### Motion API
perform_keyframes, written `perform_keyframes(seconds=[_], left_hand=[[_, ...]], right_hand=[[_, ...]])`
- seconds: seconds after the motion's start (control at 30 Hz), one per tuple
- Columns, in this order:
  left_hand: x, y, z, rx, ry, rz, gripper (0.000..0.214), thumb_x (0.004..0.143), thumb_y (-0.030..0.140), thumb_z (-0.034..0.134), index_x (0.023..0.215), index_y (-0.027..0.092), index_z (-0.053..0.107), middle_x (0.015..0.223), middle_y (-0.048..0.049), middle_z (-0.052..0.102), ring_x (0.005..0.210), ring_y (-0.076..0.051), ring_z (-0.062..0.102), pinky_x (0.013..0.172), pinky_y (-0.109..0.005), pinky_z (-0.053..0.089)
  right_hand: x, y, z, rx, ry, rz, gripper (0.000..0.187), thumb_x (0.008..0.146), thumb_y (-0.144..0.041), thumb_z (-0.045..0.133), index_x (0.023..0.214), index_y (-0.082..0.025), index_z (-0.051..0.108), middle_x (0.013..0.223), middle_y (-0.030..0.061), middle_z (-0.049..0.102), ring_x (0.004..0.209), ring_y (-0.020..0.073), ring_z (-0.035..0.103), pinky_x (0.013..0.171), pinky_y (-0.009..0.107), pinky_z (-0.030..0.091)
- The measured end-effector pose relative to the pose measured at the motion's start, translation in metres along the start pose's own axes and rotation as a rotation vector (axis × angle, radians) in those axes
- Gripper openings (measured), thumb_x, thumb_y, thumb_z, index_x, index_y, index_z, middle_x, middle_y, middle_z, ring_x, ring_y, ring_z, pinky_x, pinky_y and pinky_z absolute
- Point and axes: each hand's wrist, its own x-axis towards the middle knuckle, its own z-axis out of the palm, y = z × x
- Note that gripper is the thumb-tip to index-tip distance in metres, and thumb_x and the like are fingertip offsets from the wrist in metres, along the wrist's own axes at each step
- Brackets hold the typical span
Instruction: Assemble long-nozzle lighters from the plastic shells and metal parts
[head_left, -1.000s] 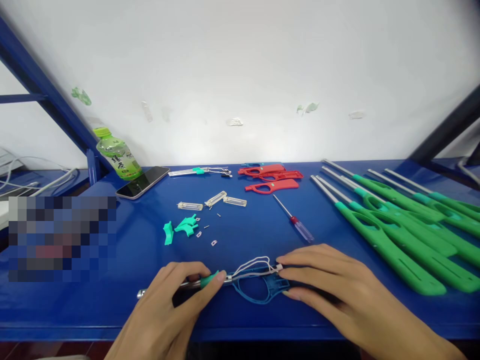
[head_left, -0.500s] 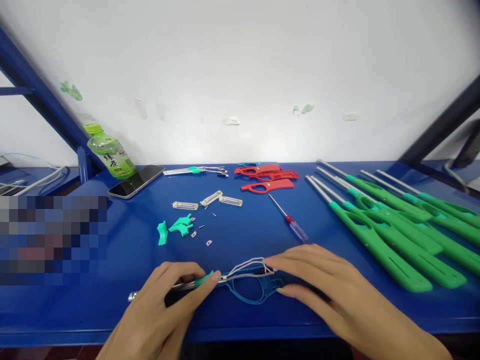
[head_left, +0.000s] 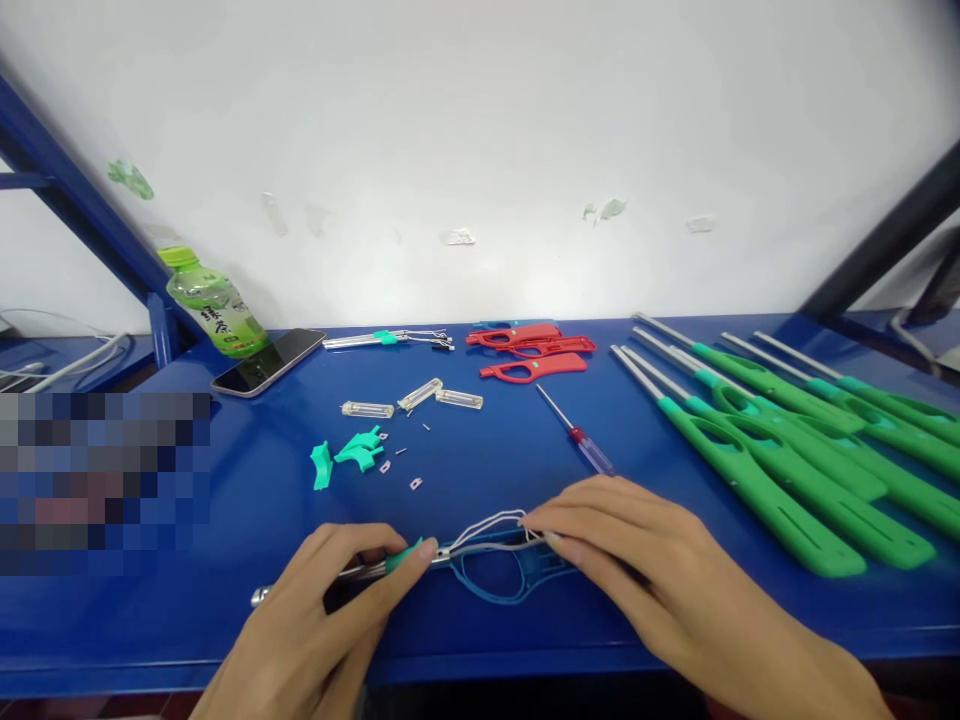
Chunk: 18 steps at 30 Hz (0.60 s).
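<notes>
My left hand [head_left: 319, 605] is closed around the metal tube [head_left: 260, 596] of a long-nosed lighter, thumb and fingers at its green collar [head_left: 403, 556]. Thin white wires [head_left: 484, 520] run from the tube's end in an arc to the right. Below them on the table lies a blue lighter handle half [head_left: 504, 599], its inner side up and its finger loop showing. With thumb and fingertips, my right hand [head_left: 660, 560] pinches the wires' far end over the handle's grip. Any part at that end is mostly hidden by my fingers.
Beyond my hands are a screwdriver [head_left: 592, 452], red handle halves [head_left: 536, 368], clear fuel tanks [head_left: 367, 410], green triggers [head_left: 361, 450] and tiny metal parts. Several green lighters [head_left: 757, 480] lie at right. A phone [head_left: 270, 363] and bottle [head_left: 214, 305] stand at back left.
My right thumb has moved from the blue handle half's edge up to the wires, closing toward the fingers. My left hand keeps its hold on the tube. The view has shifted slightly.
</notes>
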Motion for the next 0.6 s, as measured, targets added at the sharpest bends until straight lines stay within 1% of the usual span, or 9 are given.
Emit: perform_keyframes(seconds=[0.07,0.1,0.2,0.27,0.43,0.6], left_hand=[[-0.0009,0.0001,0.0002,-0.001,-0.004,-0.003,0.038,0.109,0.024,0.053,0.141,0.037,0.068,0.127,-0.0038,0.067,0.110,-0.014,0.069,0.091,-0.019,0.058],[-0.0013,0.0003,0.0004,-0.001,-0.007,-0.007,0.038,0.109,0.024,0.053,0.142,0.037,0.068,0.127,-0.0039,0.067,0.110,-0.015,0.069,0.091,-0.019,0.058],[-0.0019,0.0012,0.0012,-0.003,-0.009,-0.019,0.041,0.108,0.022,0.052,0.143,0.037,0.067,0.128,-0.0047,0.067,0.111,-0.016,0.069,0.091,-0.021,0.059],[-0.0019,0.0018,0.0016,0.009,-0.008,-0.027,0.041,0.108,0.023,0.052,0.143,0.038,0.067,0.128,-0.0046,0.068,0.110,-0.016,0.070,0.089,-0.021,0.059],[-0.0003,0.0026,0.0010,0.011,0.010,-0.030,0.038,0.109,0.026,0.052,0.141,0.038,0.069,0.127,-0.0037,0.069,0.109,-0.016,0.071,0.087,-0.020,0.059],[0.0008,0.0030,0.0004,0.006,0.010,-0.028,0.038,0.109,0.025,0.053,0.142,0.038,0.068,0.127,-0.0032,0.069,0.109,-0.015,0.071,0.089,-0.020,0.059]], right_hand=[[-0.0011,0.0019,-0.0002,0.003,0.006,0.049,0.030,0.114,-0.028,0.055,0.140,-0.033,0.067,0.128,0.0002,0.077,0.118,0.0187,0.072,0.110,0.034,0.056],[-0.0013,0.0030,-0.0003,0.004,0.013,0.060,0.029,0.113,-0.029,0.057,0.140,-0.033,0.068,0.127,0.0008,0.077,0.118,0.0193,0.073,0.109,0.035,0.057],[-0.0002,0.0055,0.0000,0.013,0.019,0.038,0.022,0.112,-0.029,0.059,0.126,-0.031,0.076,0.121,0.0017,0.079,0.112,0.0196,0.075,0.104,0.033,0.060],[0.0008,0.0053,0.0000,0.014,0.018,0.017,0.022,0.112,-0.028,0.058,0.120,-0.030,0.079,0.119,0.0022,0.080,0.110,0.0197,0.076,0.103,0.033,0.061],[-0.0002,0.0025,-0.0012,0.013,0.004,0.038,0.022,0.110,-0.031,0.063,0.127,-0.032,0.076,0.123,0.0015,0.079,0.113,0.0211,0.075,0.111,0.038,0.056],[-0.0004,0.0036,-0.0006,0.030,0.000,0.012,0.020,0.110,-0.028,0.063,0.124,-0.033,0.077,0.120,0.0000,0.078,0.109,0.0179,0.073,0.106,0.032,0.057]])
